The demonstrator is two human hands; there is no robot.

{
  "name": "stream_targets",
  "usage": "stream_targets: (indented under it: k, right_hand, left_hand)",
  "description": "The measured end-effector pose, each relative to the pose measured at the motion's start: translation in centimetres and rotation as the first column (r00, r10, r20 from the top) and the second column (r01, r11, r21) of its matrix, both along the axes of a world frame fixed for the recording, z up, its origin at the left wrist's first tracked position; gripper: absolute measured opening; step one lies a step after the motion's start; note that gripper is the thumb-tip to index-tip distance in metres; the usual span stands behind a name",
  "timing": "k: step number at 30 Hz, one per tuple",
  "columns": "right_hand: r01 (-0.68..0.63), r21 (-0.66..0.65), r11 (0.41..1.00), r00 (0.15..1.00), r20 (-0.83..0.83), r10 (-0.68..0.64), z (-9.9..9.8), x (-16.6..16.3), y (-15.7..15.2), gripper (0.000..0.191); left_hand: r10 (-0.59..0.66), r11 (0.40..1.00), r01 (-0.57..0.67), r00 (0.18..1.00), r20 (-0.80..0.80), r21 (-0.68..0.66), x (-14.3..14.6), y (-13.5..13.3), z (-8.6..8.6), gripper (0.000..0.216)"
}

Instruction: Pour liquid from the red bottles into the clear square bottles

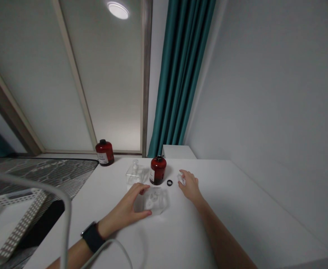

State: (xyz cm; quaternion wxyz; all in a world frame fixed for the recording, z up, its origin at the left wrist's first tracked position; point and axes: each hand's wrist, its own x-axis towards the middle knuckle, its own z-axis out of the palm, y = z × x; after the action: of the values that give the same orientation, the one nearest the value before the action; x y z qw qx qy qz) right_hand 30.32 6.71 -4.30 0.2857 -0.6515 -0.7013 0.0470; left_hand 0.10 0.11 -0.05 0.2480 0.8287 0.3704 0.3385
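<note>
My left hand (136, 203) is closed around the side of a clear square bottle (155, 200) on the white table, thumb at the near side and fingers at the far side. To the right, my right hand (191, 186) pinches a small clear piece (181, 179) just above the tabletop; its exact kind is hard to make out. Between the hands lies a small black ring (169, 182). Behind it stands a dark red bottle (158, 171) with a white label, its neck without a visible cap. Another clear square bottle (135, 175) with a rounded top sits to its left.
A second red bottle (105, 153) with a black cap stands at the table's far left corner. A white perforated basket (26, 220) is at lower left. A pale cable (66, 224) crosses the left foreground. A grey wall (278, 130) borders the right side.
</note>
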Motion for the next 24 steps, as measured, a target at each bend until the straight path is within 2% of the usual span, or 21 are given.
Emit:
stream_targets:
  k: [13, 24]
  right_hand:
    - [0.005, 0.003, 1.000, 0.996, 0.091, -0.005, 0.65, -0.40, -0.47, 0.036]
    - [0.031, 0.010, 0.999, 0.992, 0.124, -0.032, 0.95, -0.36, -0.55, 0.036]
  left_hand:
    - [0.001, 1.000, -0.001, 1.000, 0.008, 0.004, 0.04, -0.08, 0.02, 0.059]
    - [-0.003, 1.000, 0.003, 1.000, -0.006, -0.030, 0.09, -0.25, 0.47, 0.057]
